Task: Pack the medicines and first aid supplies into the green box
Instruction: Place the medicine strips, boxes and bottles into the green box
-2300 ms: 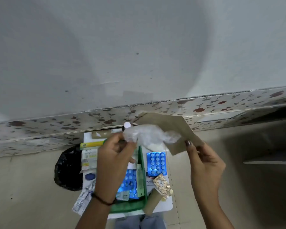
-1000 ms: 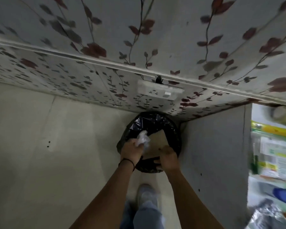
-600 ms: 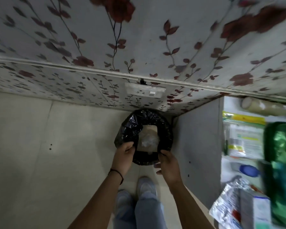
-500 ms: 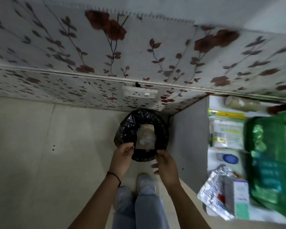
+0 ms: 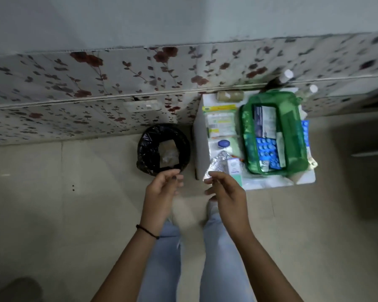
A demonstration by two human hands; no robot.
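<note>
Now both hands' fingers (image 5: 176,177) loosely curled, empty, green box (image 5: 273,131) well apart, right.

Left of your empty hands, glossy crinkled black plastic bin liner (image 5: 148,147); right, translucent green plastic box (image 5: 292,149), shiny foil strip (image 5: 216,165), matt floor tiles (image 5: 52,214).

Bin (image 5: 147,147) on the floor left of the table (image 5: 306,178), green box (image 5: 292,149) on the table's right part.

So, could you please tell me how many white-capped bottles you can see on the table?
2: one bottle at the table's far edge against the wall, another bottle just right of it behind the green box. More may be hidden behind it.
</note>
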